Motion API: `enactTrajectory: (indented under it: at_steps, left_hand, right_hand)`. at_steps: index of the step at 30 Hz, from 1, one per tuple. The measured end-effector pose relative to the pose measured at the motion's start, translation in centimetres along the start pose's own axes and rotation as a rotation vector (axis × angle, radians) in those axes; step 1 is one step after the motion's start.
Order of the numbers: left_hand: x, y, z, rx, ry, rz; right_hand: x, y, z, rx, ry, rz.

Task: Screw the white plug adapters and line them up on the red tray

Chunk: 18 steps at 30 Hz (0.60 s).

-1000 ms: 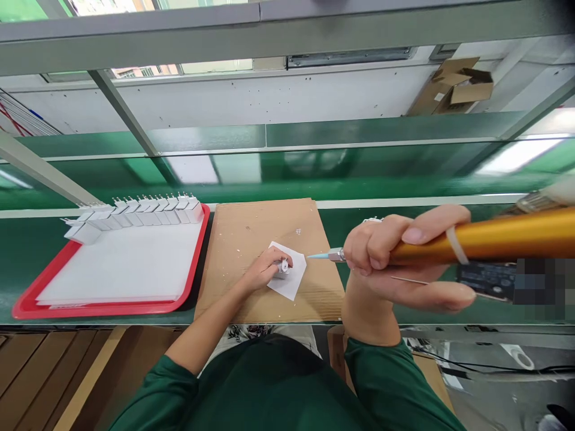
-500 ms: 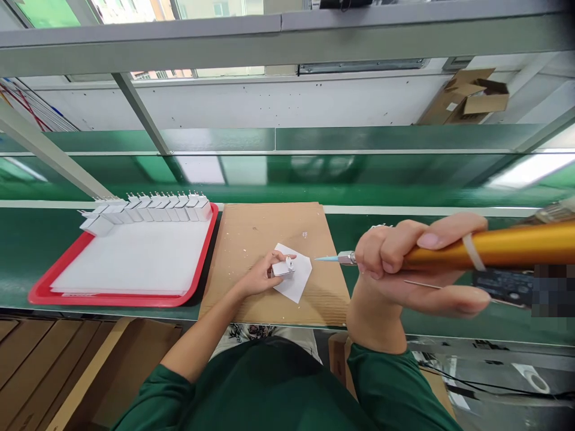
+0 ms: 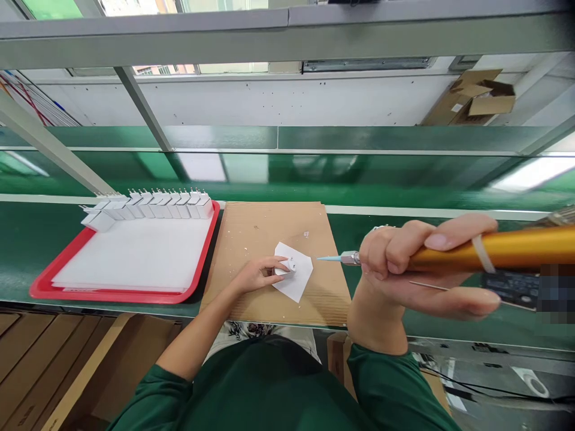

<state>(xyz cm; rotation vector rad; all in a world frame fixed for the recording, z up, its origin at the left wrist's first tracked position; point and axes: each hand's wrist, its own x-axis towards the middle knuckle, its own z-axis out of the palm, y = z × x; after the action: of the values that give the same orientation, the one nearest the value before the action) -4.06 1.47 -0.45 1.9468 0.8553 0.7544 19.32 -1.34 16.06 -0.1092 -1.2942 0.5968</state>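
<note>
My left hand [image 3: 258, 275] grips a small white plug adapter [image 3: 287, 267], resting it on a white paper square [image 3: 297, 278] on a brown cardboard mat [image 3: 274, 239]. Close to the camera, my right hand [image 3: 413, 263] is wrapped round a gold pen-shaped tool [image 3: 503, 248]. Its thin light-blue tip [image 3: 327, 258] points left toward the adapter, a short gap away from it.
A red tray [image 3: 45, 288] with a white sheet lies to the left, a row of several white adapters [image 3: 153, 208] along its far edge. Green conveyor belt [image 3: 359, 173] runs behind the mat. Cardboard boxes [image 3: 480, 93] sit at top right and below the bench at left.
My left hand has turned the adapter and set it lower on the paper, prongs now facing the tool tip. The right hand and tool hold about the same place.
</note>
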Motion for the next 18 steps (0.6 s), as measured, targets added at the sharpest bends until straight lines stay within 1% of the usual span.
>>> enactTrajectory:
  at_steps: [5,7,11,14,16,17,18]
  left_hand:
    - [-0.1,0.1,0.0,-0.040,0.034,-0.041]
    - [-0.2,0.0,0.0,-0.030,0.054,-0.027]
    - [-0.4,-0.5,-0.1,0.116,0.033,0.089]
    - [-0.6,-0.7,0.1,0.249,0.015,0.119]
    - [-0.9,-0.5,0.4,0.289,0.030,0.108]
    - [-1.1,-0.3,0.4,0.286,0.058,0.098]
    - [-1.3,-0.1,0.3,0.274,0.105,0.084]
  right_hand:
    - [0.1,-0.1,0.0,-0.026,-0.001,0.005]
    - [0.1,-0.1,0.0,-0.001,-0.007,0.000]
    - [0.3,-0.2,0.1,0.003,-0.003,-0.002]
    - [0.3,-0.3,0.5,0.013,0.000,0.000]
    - [0.0,-0.4,0.6,0.027,0.063,0.015]
    - [-0.3,-0.4,0.4,0.030,0.133,0.025]
    - [-0.6,-0.4,-0.1,0.034,0.194,0.088]
